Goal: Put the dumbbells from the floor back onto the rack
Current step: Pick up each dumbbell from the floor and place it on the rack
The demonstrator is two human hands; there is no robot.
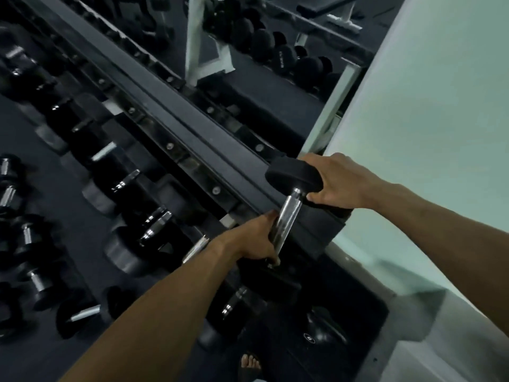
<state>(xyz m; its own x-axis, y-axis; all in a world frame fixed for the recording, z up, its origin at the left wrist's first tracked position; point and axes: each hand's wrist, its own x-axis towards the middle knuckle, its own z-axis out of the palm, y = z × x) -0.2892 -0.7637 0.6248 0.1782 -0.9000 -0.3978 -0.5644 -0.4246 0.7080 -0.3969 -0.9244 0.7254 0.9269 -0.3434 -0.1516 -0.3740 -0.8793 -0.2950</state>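
A black dumbbell [292,176] with a chrome handle lies across the right end of the top tier of the dark rack [176,117]. My left hand [252,239] is wrapped around its handle near the lower head. My right hand [340,181] cups the far head from the right side. The near head is mostly hidden under my left hand. Lower rack tiers hold a row of black dumbbells [129,183]. Several more dumbbells [82,312] lie on the dark floor at the lower left.
A pale green wall [440,119] stands right beside the rack's end. A mirror behind the rack reflects dumbbells and a white frame [195,42]. My foot in a sandal [249,363] shows at the bottom, near a round weight [322,326].
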